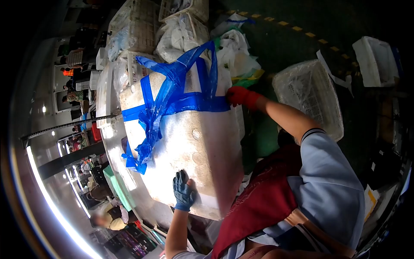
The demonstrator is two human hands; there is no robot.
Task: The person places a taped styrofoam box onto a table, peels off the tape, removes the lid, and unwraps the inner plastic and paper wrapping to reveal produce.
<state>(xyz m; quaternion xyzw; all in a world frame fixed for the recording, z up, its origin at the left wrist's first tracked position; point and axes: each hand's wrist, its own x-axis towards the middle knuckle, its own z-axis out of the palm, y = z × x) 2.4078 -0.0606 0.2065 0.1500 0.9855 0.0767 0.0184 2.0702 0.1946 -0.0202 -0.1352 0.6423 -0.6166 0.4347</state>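
A large white foam box (185,142) stands in front of me, stained on its surface. Blue tape (189,103) crosses it in bands, with crumpled loose lengths hanging over one face and a loop standing up. My left hand (184,192), in a blue-grey glove, lies flat on the box near its close edge, fingers stretched out. At the other side, my right hand (241,97) wears a red glove. Its fingers are curled in at the box's edge where the blue band passes, closed on the tape; the fingertips are partly hidden.
Plastic crates (140,26) holding clear bags stand beyond the box. Plastic bags (235,54) lie beside them. A pale mesh basket (310,97) and a white foam container (375,60) rest on the dark green floor. Several people are farther off, among shelves and lights.
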